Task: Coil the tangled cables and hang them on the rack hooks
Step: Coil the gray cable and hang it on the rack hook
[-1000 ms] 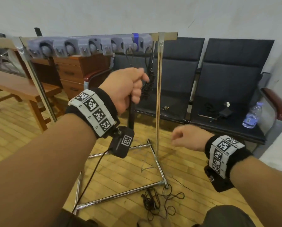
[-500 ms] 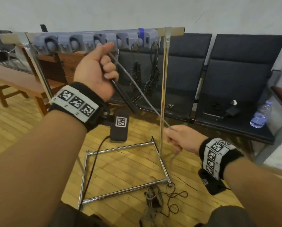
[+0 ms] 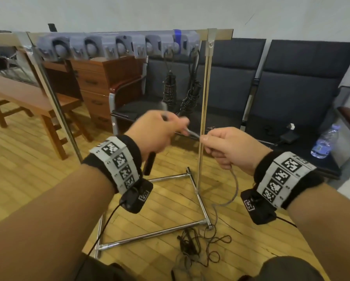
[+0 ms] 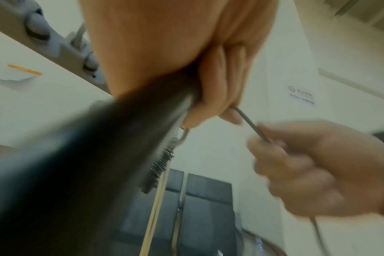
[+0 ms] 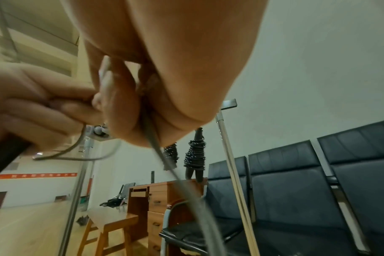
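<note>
both hands pinch thin grey cable [image 3: 234, 191]: left hand [image 3: 157, 132], right hand [image 3: 229, 148]. light, limp, springy; grip near fingers.

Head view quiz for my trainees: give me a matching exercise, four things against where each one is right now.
Things:
1. grey cable
2. two coiled black cables
3. tangled cables
4. water bottle

Places:
A. on a black chair seat at far right
B. hanging from the rack hooks
C. on the wooden floor by the rack's base
D. stretched between the left hand and right hand

Pairs: 1-D, 2-B, 3-C, 4-A
</note>
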`<state>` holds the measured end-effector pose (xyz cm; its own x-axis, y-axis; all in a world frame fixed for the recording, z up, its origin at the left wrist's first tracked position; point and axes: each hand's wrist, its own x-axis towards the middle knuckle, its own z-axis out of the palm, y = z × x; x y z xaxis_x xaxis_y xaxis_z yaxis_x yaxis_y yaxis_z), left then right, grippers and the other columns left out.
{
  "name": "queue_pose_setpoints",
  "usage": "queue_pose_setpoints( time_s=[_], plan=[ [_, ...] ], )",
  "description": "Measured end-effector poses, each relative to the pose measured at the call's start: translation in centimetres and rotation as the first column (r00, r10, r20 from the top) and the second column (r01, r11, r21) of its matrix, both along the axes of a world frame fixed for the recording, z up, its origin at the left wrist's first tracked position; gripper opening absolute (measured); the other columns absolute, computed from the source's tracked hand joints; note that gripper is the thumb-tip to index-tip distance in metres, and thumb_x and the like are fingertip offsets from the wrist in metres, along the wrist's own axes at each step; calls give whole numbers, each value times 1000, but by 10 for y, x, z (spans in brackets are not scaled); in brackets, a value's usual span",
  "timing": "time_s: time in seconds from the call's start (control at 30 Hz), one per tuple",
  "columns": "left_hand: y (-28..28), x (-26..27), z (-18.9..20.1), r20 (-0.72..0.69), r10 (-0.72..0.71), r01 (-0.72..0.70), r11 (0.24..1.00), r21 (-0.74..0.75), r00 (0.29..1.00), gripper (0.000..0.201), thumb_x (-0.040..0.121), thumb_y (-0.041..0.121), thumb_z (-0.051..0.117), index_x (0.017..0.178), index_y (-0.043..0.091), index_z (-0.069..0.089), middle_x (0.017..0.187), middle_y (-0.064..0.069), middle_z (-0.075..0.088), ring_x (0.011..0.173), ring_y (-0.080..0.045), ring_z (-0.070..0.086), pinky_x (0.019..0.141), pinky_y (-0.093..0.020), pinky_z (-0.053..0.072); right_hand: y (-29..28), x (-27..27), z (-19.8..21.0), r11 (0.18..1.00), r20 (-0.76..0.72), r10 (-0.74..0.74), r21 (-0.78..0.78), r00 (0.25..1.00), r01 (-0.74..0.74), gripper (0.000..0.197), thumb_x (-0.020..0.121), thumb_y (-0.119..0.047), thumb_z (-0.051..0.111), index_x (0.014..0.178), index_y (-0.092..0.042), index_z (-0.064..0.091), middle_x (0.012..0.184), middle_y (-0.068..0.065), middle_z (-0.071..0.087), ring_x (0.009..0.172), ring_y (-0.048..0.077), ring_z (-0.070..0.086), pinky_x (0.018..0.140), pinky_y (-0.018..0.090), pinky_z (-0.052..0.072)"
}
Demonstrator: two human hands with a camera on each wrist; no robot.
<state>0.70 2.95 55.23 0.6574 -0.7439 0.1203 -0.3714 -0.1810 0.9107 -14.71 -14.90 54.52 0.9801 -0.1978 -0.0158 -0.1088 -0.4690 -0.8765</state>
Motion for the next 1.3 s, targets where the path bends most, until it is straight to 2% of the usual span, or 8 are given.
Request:
queue_pose_setpoints(
  time_s=[0.13, 0.27, 0.43, 0.6, 0.83, 0.97, 1.1, 1.3],
  plan=[
    [37, 57, 18, -478, 319, -492, 818, -297, 818, 33, 108, 33, 58, 79, 18, 60, 54, 8, 39, 37, -5, 31, 34, -18, 25, -37, -24, -27, 966, -196, -143, -242, 970, 93, 40, 105, -45, 48, 81, -15, 61, 60, -5, 47, 55, 17, 46, 60, 33, 50],
    [64, 77, -7, 1, 592, -591, 805, 58, 806, 23, 108, 36, 56, 101, 24, 73, 80, -1, 63, 57, -15, 54, 52, -31, 46, -61, -35, -38, 900, -249, -336, -369, 908, 232, 40, 105, -41, 51, 85, -9, 65, 67, 3, 52, 53, 18, 53, 56, 32, 52],
    [21, 21, -28, -29, 45, -44, 999, 12, 999, 25, 102, 47, 58, 123, 52, 72, 87, 12, 79, 50, -12, 54, 44, -28, 45, -14, 3, -8, 994, -164, -89, -79, 982, 77, 30, 103, -24, 47, 81, -11, 63, 59, -4, 42, 45, 13, 37, 41, 28, 35],
    [-4, -7, -32, -88, -292, 289, 956, -42, 952, 30, 94, 56, 67, 97, 28, 78, 61, 6, 62, 40, -11, 42, 40, -20, 34, 9, 18, 10, 995, -62, 31, 101, 998, -24, 27, 102, -16, 45, 81, -10, 61, 54, -3, 38, 42, 13, 32, 37, 23, 29],
    [46, 77, -20, -217, 449, -490, 848, -202, 867, 28, 85, 53, 70, 65, 33, 73, 67, 4, 55, 56, -18, 49, 55, -32, 37, -47, -19, -26, 963, -248, -94, -270, 964, 24, 39, 104, -45, 51, 79, -17, 61, 61, -2, 49, 54, 18, 48, 60, 38, 55],
    [74, 103, -44, 51, 662, -661, 734, 156, 748, 34, 97, 54, 62, 96, 22, 74, 78, -5, 65, 62, -25, 59, 58, -34, 48, -74, -41, -44, 864, -394, -283, -501, 875, 54, 44, 104, -48, 49, 84, -12, 64, 62, 2, 53, 52, 18, 54, 58, 35, 52],
    [41, 47, -54, 256, 362, -412, 893, 180, 896, 33, 107, 51, 52, 134, 38, 67, 84, 9, 72, 60, -8, 60, 53, -29, 51, -39, -12, -28, 888, -299, -172, -459, 939, 16, 34, 104, -35, 50, 84, -15, 69, 58, -12, 53, 48, 8, 47, 45, 25, 41],
    [4, -22, -37, 165, -197, 183, 978, 97, 966, 27, 107, 46, 57, 131, 40, 68, 70, 15, 73, 47, -8, 59, 48, -21, 50, 8, 14, 9, 992, -185, 30, -116, 982, -52, 26, 102, -16, 47, 83, -11, 65, 55, -6, 44, 43, 11, 36, 42, 25, 30]
  ],
)
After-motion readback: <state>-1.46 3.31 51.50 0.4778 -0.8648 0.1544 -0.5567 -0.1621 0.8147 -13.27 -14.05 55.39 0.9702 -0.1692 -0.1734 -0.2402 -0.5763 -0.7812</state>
